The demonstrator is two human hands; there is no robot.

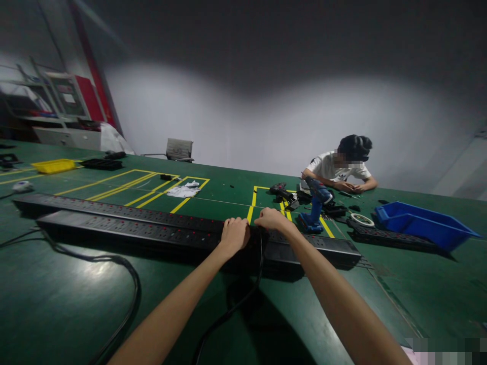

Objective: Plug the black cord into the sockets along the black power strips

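Two long black power strips (152,230), dotted with rows of outlets and small red lights, lie side by side across the green table. My left hand (235,235) is closed with its fingers curled over the nearer strip, just left of a black cable (261,261). On the other side of the cable's upper end, my right hand (272,220) is closed too, its fingertips bent down at the strip's far edge. What sits between my right fingers is hidden. The cable runs down between my forearms toward the front of the table.
A blue cordless drill (314,208) stands beyond the strips, with tools around it. A blue bin (422,223) and a tape roll (362,220) are at right. Another person (338,167) leans on the far edge. A yellow tray (55,166) lies far left; another cable (135,289) loops front left.
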